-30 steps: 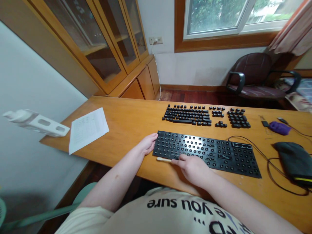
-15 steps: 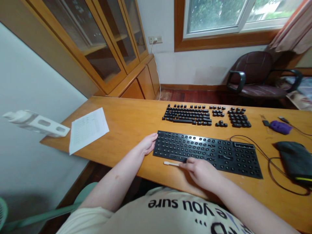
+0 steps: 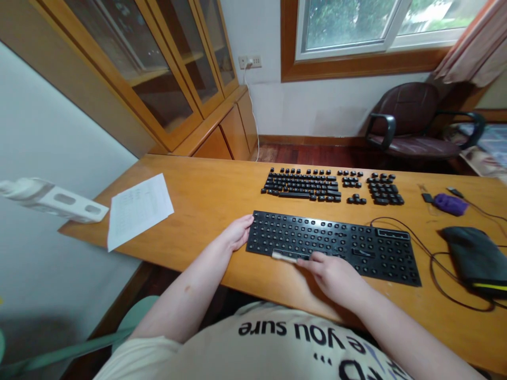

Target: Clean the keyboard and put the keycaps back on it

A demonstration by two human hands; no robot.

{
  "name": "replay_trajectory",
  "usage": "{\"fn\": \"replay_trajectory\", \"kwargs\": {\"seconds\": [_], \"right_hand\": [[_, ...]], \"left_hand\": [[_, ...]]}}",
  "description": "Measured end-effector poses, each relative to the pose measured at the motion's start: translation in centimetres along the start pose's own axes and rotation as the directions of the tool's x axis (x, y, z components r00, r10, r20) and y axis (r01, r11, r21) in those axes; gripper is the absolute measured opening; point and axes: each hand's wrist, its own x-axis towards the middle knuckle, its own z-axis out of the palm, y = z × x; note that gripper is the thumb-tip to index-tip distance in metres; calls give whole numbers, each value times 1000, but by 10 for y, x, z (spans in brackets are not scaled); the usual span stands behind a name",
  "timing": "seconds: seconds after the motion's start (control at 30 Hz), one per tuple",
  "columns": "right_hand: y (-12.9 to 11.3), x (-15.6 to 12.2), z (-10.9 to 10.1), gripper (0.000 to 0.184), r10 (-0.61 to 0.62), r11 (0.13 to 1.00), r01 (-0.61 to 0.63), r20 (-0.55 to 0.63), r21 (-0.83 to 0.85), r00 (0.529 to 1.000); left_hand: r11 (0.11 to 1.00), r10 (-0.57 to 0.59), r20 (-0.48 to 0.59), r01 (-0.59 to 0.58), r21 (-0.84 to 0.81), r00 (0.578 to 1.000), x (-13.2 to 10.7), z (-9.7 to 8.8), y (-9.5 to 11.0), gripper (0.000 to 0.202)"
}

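Observation:
A black keyboard base (image 3: pixel 336 245) with its keycaps off lies on the wooden desk (image 3: pixel 206 200). My left hand (image 3: pixel 237 232) rests against its left end, fingers curled on the edge. My right hand (image 3: pixel 336 277) pinches a cotton swab (image 3: pixel 283 257), whose white tip lies on the keyboard's front edge. The removed keycaps (image 3: pixel 301 186) are laid out in keyboard order farther back, with the number-pad group (image 3: pixel 384 190) to their right.
A sheet of paper (image 3: pixel 138 208) lies at the desk's left. A purple object (image 3: pixel 446 203), a dark pouch (image 3: pixel 475 258) and the keyboard cable (image 3: pixel 439 264) are at the right. An office chair (image 3: pixel 412 132) stands beyond the desk. A white device (image 3: pixel 51 200) juts in from the left.
My right hand has slid the swab to the right along the keyboard's front edge, its tip now on the frame. My left hand has stayed at the left end.

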Motion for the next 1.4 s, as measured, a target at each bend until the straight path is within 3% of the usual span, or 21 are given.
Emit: {"fn": "replay_trajectory", "kwargs": {"seconds": [0.1, 0.27, 0.4, 0.6, 0.7, 0.77, 0.93, 1.17, 1.27, 1.4], "right_hand": [[3, -6, -9, 38, -65, 996, 62, 32, 61, 997], [38, -30, -28, 40, 27, 997, -27, -3, 74, 1000], [56, -40, -29, 40, 38, 997, -38, 9, 64, 999], [7, -6, 4, 41, 38, 996, -40, -31, -83, 999], [-14, 7, 15, 40, -126, 991, 125, -31, -50, 991], [-14, 6, 16, 39, -185, 983, 185, -58, -15, 981], [29, -31, 7, 40, 37, 999, -43, -209, -27, 977], [99, -115, -12, 31, 187, 982, -183, -229, 36, 955], [104, -127, -15, 30, 207, 978, -205, -199, 31, 958], [78, -102, -7, 34, 188, 982, -190, -178, 3, 966]], "left_hand": [[1000, 8, -2, -8, -1, 1000, -1, 1, 0, 21], [1000, 9, -11, -9, -4, 1000, -2, 2, 1, 21], [1000, 6, -6, -6, -2, 1000, -1, 1, 1, 22], [1000, 15, 7, -15, 0, 1000, -1, 1, 0, 23], [1000, 22, -7, -22, 1, 1000, -1, 1, -1, 22], [1000, 27, -9, -27, -2, 1000, -2, 1, -1, 21], [1000, 16, 14, -16, -6, 1000, -2, 1, 0, 21], [1000, 9, 1, -9, -3, 1000, -2, 3, 1, 18], [1000, 12, -12, -12, 0, 1000, -2, 3, 2, 18], [1000, 12, -9, -12, 8, 1000, -2, 3, 2, 19]]}}
